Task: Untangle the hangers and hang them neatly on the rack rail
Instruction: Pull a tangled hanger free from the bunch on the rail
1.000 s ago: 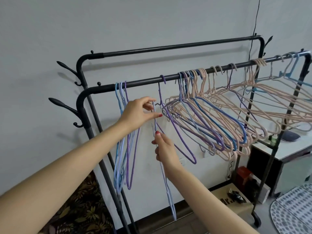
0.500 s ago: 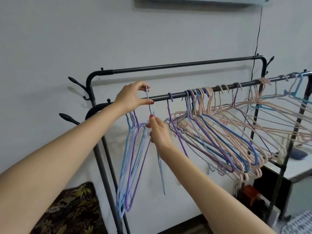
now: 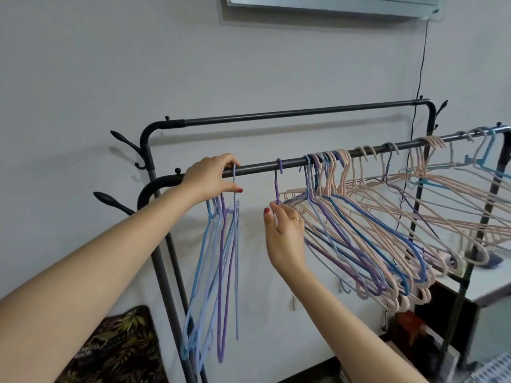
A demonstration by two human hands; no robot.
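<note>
A black rack's front rail runs left to right. My left hand pinches the hook of a light blue hanger at the rail, beside a neat bunch of blue and purple hangers hanging straight down. My right hand pinches the neck of a purple hanger hooked on the rail. To its right a tangled mass of pink, blue and purple hangers hangs at slanted angles along the rail.
A second, higher rail runs behind. Coat pegs stick out at the rack's left end. A wall unit sits above, with a cord down the wall. A white tabletop stands at right, a leaf-patterned cushion lower left.
My left hand carried the light blue hanger's hook up onto the rail. My right hand left that hanger and moved right to the purple hanger's neck. The view tilted upward.
</note>
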